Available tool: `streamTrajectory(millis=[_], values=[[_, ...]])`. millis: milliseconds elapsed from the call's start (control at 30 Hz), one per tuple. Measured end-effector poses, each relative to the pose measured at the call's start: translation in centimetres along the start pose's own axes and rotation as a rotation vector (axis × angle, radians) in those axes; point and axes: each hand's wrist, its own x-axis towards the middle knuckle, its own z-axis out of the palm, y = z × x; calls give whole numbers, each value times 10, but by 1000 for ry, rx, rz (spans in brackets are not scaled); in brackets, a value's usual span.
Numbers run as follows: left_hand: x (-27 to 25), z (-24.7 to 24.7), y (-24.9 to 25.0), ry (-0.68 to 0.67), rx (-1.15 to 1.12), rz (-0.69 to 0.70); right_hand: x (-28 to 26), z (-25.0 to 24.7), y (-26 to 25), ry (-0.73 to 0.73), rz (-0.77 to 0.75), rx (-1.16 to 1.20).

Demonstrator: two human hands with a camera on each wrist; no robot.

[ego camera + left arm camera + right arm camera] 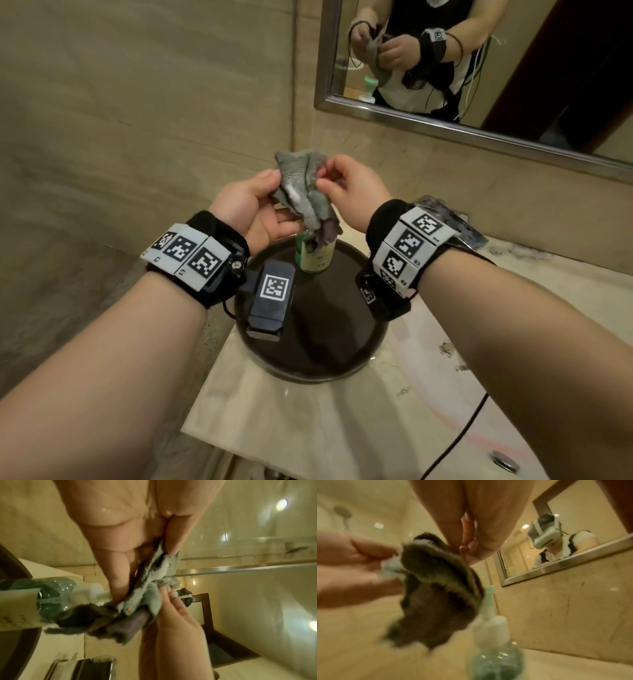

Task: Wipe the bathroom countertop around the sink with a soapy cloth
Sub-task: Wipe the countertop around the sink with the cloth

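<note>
A: Where is the cloth right now?

B: Up in the air, above the dark round sink at the far left end of the countertop. The left hand cradles it, thumb pressed to one side and fingers curled beneath. The right hand pinches a fold of the other side between thumb and forefinger. A white smear, probably soap, sits on the grey fabric.

A: So what worries you?

B: The soap bottle directly below. The cloth's lower corner hangs down over the pump top; whether it touches I cannot tell. In the left wrist view the fabric drapes right beside the white pump collar. If the hands drop or swing sideways to start wiping, that corner could snag the nozzle and tip the bottle into the basin.

A: Anything else?

B: The right-hand pinch holds only a thin edge. Wet, soapy fabric is likely slippery, so one tug while unfolding could free it. Also, the cloth is bunched; pressed down like that, it would likely smear rather than clean.
</note>
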Motion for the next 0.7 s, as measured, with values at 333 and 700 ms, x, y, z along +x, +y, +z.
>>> streamTrajectory(millis=[333,700], values=[[2,11,-9,-1,111,3,-8,-9,-3,-52,-32,62],[2,16,-9,-14,130,2,-26,-19,2,-173,-33,-26]])
